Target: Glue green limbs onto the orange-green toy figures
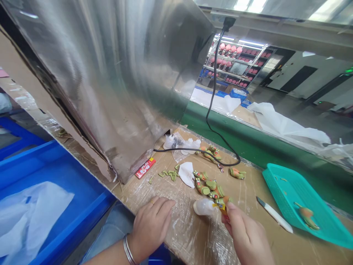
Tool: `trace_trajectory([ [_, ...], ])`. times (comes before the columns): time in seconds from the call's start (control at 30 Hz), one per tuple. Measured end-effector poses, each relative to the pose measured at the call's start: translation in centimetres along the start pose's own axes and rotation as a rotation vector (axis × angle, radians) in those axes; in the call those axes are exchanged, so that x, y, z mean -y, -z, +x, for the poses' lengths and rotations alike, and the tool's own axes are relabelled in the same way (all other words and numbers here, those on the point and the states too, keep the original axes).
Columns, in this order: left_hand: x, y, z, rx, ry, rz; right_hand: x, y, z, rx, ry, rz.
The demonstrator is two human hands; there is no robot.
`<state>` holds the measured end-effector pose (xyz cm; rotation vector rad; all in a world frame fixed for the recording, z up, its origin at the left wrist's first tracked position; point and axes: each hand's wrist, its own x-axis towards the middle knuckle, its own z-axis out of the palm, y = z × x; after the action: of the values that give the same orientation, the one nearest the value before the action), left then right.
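Note:
My left hand (154, 224) lies palm down at the near edge of the cardboard-covered table, fingers stretched out, with nothing seen in it. My right hand (246, 233) pinches a small yellow-and-red tube (223, 209), mostly hidden by the fingers. Its yellow tip is close to the nozzle of a white squeeze bottle (203, 207); whether they touch I cannot tell. Just beyond are several small green-and-orange figurines (211, 184). Left of them are a white paper scrap (186, 174) and loose green curved pieces (171, 174).
A turquoise basket (309, 191) with a figurine piece and a white-handled knife (275, 215) lie at the right. Behind are more white bottles (190, 144) and a black cable (213, 106). A red packet (145, 168) lies by the metal panel (121, 81). Left stands a blue bin (91, 187).

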<state>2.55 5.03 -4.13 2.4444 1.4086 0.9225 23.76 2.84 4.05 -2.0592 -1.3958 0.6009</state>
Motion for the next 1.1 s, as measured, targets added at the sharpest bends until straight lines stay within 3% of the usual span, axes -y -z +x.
trace_trajectory([
  [1.1, 0.02, -0.17, -0.12, 0.034, 0.012, -0.006, 0.72, 0.26, -0.18, -0.009, 0.007, -0.036],
])
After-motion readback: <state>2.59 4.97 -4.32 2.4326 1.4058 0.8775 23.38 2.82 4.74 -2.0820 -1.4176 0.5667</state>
